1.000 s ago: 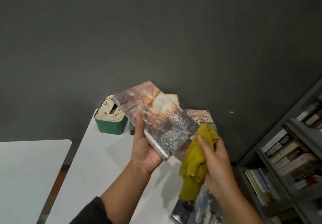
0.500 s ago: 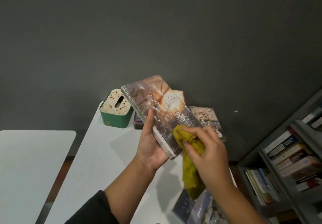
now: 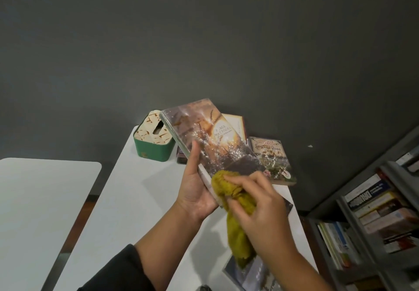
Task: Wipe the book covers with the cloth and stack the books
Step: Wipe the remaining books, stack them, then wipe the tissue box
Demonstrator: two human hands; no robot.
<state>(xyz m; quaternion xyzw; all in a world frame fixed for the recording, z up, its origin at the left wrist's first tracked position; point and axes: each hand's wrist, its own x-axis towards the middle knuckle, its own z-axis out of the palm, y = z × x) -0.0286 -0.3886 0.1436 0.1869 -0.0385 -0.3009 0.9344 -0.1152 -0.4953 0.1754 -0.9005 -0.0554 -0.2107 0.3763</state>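
Glossy-covered book [image 3: 213,141], fuzzy mustard cloth [image 3: 238,204], smooth matt white table [image 3: 127,200]

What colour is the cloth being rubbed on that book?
The cloth is a mustard, olive-tinged yellow, seen best in the head view, bunched in the right hand.

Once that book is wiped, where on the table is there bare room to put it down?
The white table is bare left of the left hand, in front of the green tissue box. The far end is crowded with books, and another book lies near the right edge.

Two hands, one yellow cloth [image 3: 235,209], two white tables, one green tissue box [image 3: 154,142], and five loose books.
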